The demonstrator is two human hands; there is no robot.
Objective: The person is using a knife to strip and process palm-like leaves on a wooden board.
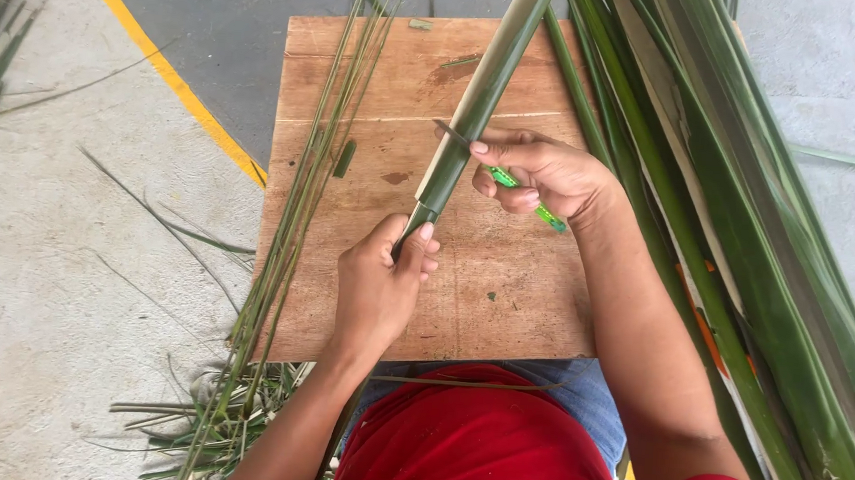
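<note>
At frame centre, a long green palm leaf strip (478,98) is being gripped by the left hand (379,282) while a green-handled knife (512,184) is being clasped by the right hand (542,173) over a brown wooden board (504,295).

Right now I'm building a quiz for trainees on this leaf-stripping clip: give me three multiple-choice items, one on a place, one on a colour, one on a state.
1. Where does the wooden board lie?
A on the person's lap
B on a shelf
C against a wall

2. What colour is the knife handle?
A black
B green
C white

3. How is the left hand?
A flat and open
B out of view
C closed on the palm leaf

Answers:
A, it rests over the knees.
B, bright green shows in the right hand.
C, its fingers pinch the leaf's lower end.
</note>
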